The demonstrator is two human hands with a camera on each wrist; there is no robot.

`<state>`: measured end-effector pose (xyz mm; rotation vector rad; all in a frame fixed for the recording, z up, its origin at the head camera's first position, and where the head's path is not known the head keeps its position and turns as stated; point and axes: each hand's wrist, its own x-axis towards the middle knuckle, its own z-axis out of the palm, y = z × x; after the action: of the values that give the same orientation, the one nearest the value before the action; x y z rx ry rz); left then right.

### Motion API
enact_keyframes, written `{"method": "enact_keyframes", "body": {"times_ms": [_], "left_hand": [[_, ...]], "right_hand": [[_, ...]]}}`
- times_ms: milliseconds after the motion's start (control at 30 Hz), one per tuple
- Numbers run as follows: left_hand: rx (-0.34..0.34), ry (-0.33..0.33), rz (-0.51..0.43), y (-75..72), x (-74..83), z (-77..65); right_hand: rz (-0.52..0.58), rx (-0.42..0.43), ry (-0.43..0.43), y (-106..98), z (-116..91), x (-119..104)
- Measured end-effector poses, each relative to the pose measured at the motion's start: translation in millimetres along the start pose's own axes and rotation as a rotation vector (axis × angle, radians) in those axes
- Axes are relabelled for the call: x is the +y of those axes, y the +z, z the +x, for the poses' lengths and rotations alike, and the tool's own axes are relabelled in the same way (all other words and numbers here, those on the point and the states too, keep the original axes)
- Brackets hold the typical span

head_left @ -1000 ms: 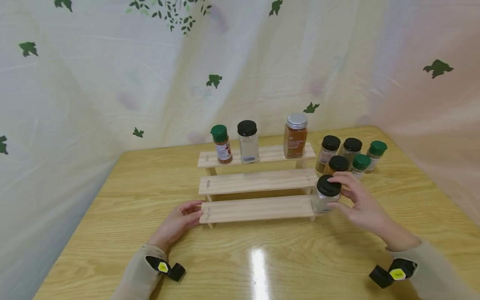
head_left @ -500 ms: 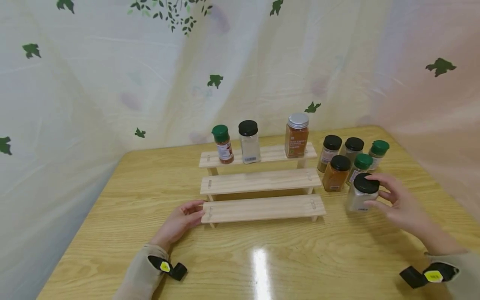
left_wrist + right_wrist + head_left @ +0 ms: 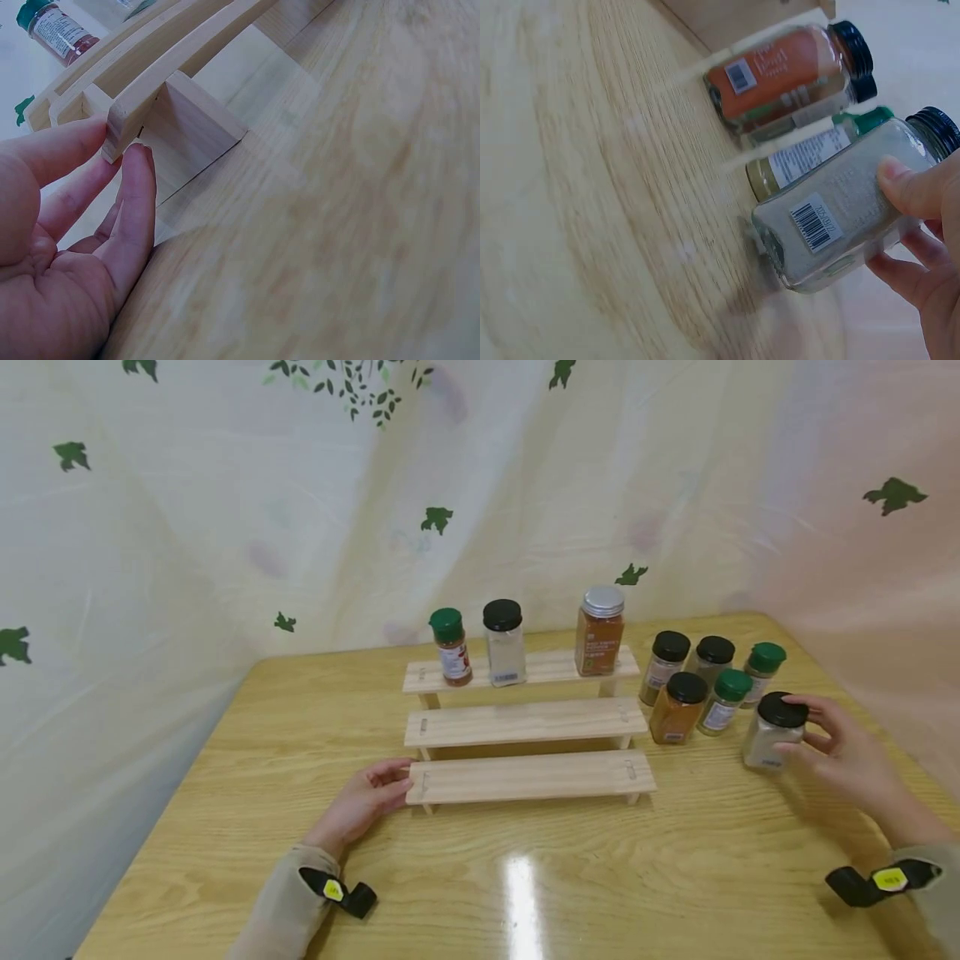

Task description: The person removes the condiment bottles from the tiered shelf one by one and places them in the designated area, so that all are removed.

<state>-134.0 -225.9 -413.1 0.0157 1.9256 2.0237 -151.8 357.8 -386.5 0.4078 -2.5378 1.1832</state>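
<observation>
Nearest on the glossy wooden table (image 3: 525, 877), the left hand (image 3: 360, 802) rests with relaxed fingers touching the left end of the pale three-step wooden rack (image 3: 525, 777). Farther right, the right hand (image 3: 847, 760) pinches a black-lidded glass jar of pale grey powder (image 3: 772, 731), upright just beside a green-lidded jar (image 3: 724, 700) in the jar cluster.

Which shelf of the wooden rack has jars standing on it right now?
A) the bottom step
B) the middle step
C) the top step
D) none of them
C: three jars stand on the top step, a green-capped jar, a black-capped jar and a silver-capped jar; the middle step and bottom step are bare.
</observation>
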Motion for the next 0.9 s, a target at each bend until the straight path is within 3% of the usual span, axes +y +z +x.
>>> {"method": "enact_keyframes", "body": {"times_ms": [300, 500, 900], "left_hand": [[-0.003, -0.01, -0.004, 0.9, -0.7, 0.6], [-0.012, -0.006, -0.008, -0.3, -0.7, 0.3], [-0.008, -0.005, -0.002, -0.8, 0.5, 0.8]], "right_hand": [[-0.044, 0.029, 0.099, -5.2, 4.6, 15.7], [-0.057, -0.004, 0.054, -8.4, 11.8, 17.0], [-0.164, -0.041, 0.053, -12.6, 23.1, 17.9]]}}
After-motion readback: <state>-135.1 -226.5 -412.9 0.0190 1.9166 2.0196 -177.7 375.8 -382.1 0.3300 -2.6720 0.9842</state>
